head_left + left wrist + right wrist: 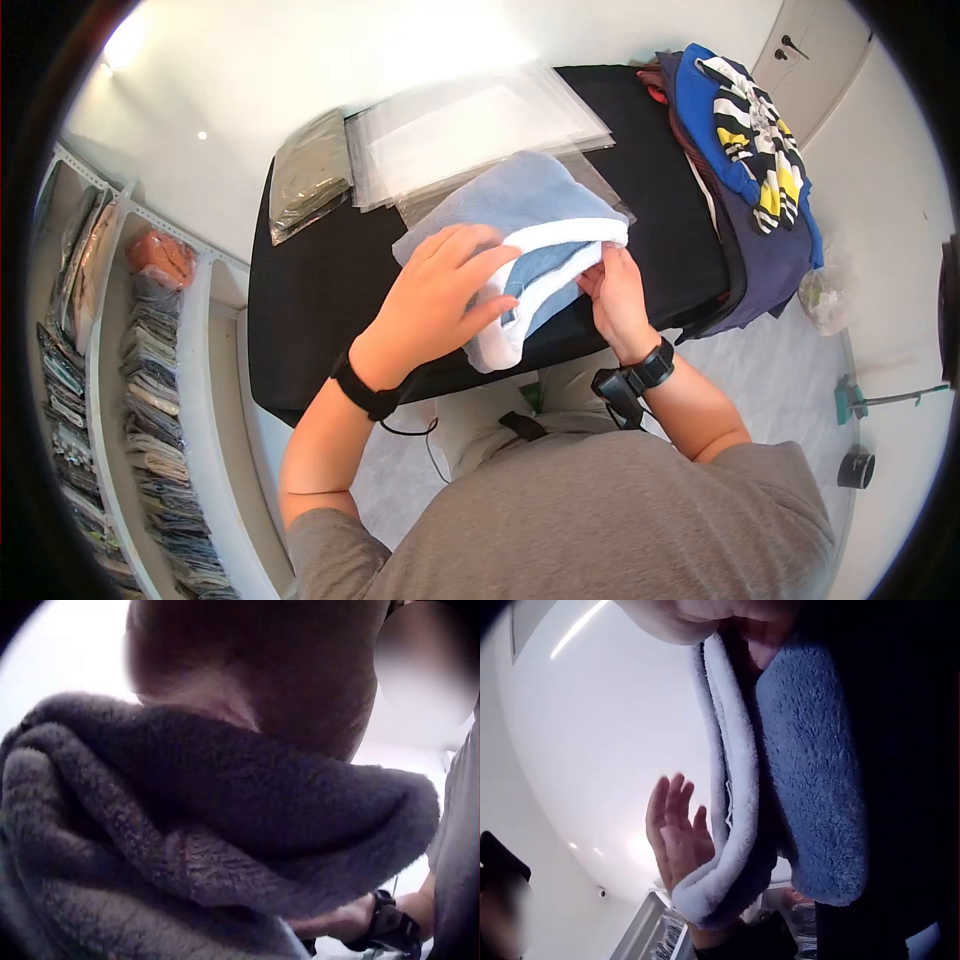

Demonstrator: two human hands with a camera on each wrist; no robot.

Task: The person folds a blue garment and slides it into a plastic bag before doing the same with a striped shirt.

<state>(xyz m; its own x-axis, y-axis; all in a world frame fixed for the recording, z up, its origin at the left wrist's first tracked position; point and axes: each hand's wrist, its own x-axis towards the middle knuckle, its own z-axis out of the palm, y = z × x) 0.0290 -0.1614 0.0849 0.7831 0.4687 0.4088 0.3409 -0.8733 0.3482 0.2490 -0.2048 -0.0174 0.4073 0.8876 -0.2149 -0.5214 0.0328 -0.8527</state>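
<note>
A folded blue fleece garment (515, 195) with white edges is held up over the near edge of the black table (300, 330). At its right corner, my right hand (618, 295) pinches the white edge between thumb and fingers. My left hand (440, 285) lies along its left side with fingers extended and spread. In the right wrist view the left hand (676, 829) shows straight fingers behind the white edge (735, 750). Fluffy folds (225, 802) fill much of the left wrist view and partly hide the right hand (337, 922).
Flat clear plastic bags (470, 125) lie behind the garment, next to a bagged olive item (312, 170). A pile of clothes (750, 160) covers the table's right end. On the left, shelves (205, 330) hold stacks of bagged garments.
</note>
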